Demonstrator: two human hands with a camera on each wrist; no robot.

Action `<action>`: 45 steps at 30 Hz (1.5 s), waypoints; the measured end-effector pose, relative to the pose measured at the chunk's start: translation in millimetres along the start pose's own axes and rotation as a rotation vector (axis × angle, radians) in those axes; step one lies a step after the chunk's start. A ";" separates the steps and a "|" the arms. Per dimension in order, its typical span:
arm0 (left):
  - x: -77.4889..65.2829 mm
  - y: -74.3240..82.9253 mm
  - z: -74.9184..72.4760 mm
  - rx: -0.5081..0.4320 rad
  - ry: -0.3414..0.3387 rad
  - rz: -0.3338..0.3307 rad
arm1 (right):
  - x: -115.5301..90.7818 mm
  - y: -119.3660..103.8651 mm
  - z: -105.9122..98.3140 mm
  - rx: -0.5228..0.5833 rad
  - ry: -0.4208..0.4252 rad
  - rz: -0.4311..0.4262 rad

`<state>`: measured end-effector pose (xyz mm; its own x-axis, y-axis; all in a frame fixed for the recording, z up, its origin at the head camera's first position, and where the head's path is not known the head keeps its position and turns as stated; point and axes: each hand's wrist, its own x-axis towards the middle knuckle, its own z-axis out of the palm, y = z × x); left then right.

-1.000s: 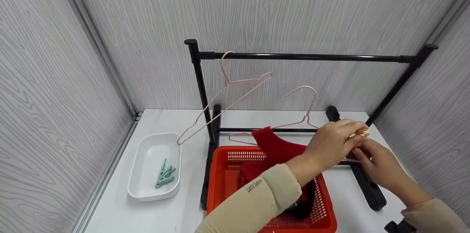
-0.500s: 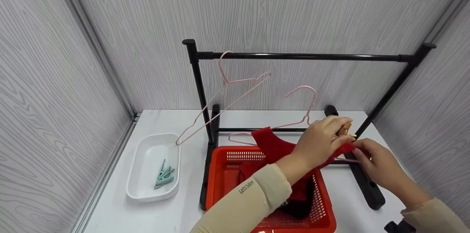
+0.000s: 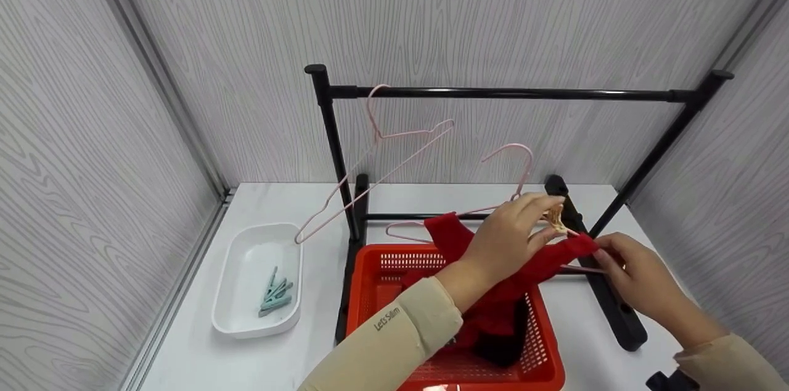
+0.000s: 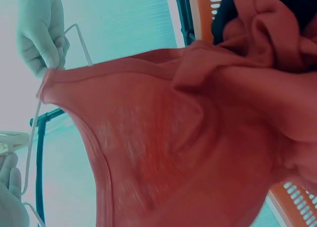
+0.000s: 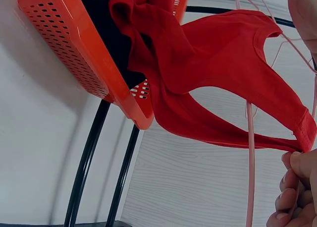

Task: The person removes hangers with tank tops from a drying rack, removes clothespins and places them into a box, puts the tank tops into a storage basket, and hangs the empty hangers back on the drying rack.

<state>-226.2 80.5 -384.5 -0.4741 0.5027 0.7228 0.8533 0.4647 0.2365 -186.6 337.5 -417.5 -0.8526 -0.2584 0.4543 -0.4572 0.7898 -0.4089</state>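
A red sleeveless top (image 3: 542, 264) hangs on a pink wire hanger (image 3: 525, 169), its lower part bunched in the orange-red basket (image 3: 363, 292). My right hand (image 3: 632, 271) pinches the shoulder strap at the hanger's right end; the right wrist view shows those fingertips (image 5: 297, 160) right at the strap (image 5: 304, 130). To its left, my left hand (image 3: 508, 237) holds a small gold-coloured clip (image 3: 555, 216) between thumb and fingers, close over the hanger's right arm. The left wrist view shows the clip (image 4: 12, 140) apart from the strap, its details washed out.
A black rack (image 3: 505, 94) stands behind, with a bare pink hanger (image 3: 410, 163) hooked on its bar at left. Teal clothespins (image 3: 276, 295) lie in a white tray (image 3: 225, 280) on the left. Dark cloth (image 3: 502, 348) is in the basket.
My left hand has moved left with the gold clip, away from the hanger's right end, uncovering the red strap. My right hand stays at the strap end.
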 end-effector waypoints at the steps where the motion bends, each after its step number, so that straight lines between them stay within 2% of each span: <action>1: -1.8 -0.7 -2.4 -0.005 0.002 -0.001 | -0.1 0.1 -0.3 -0.005 -0.005 0.005; 7: -12.2 -5.8 -12.2 -0.031 0.038 0.028 | -1.2 -0.8 -0.1 -0.015 -0.016 0.013; 12: -22.3 -11.7 -21.7 -0.069 0.109 0.069 | -2.3 -1.6 0.9 0.005 -0.001 -0.002; 17: -34.7 -21.3 -36.3 -0.090 0.174 0.068 | -4.0 -2.6 2.2 0.013 0.018 -0.013; 27: -66.4 -53.0 -72.3 -0.067 0.288 -0.053 | -6.9 -2.8 2.4 0.017 0.025 0.001; 31: -80.9 -63.9 -87.8 -0.043 0.329 -0.063 | -7.7 -3.5 3.3 0.022 0.023 0.010; 37: -115.8 -78.2 -113.2 0.001 0.421 -0.074 | -7.6 -3.7 4.3 0.028 0.014 0.013; 45: -151.3 -96.5 -140.9 0.093 0.495 -0.161 | -8.3 -3.8 4.2 0.023 0.013 0.022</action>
<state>-206.2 -143.1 -425.2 -0.4191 0.0252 0.9076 0.7445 0.5817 0.3276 -178.8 334.3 -423.0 -0.8594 -0.2336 0.4548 -0.4439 0.7823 -0.4370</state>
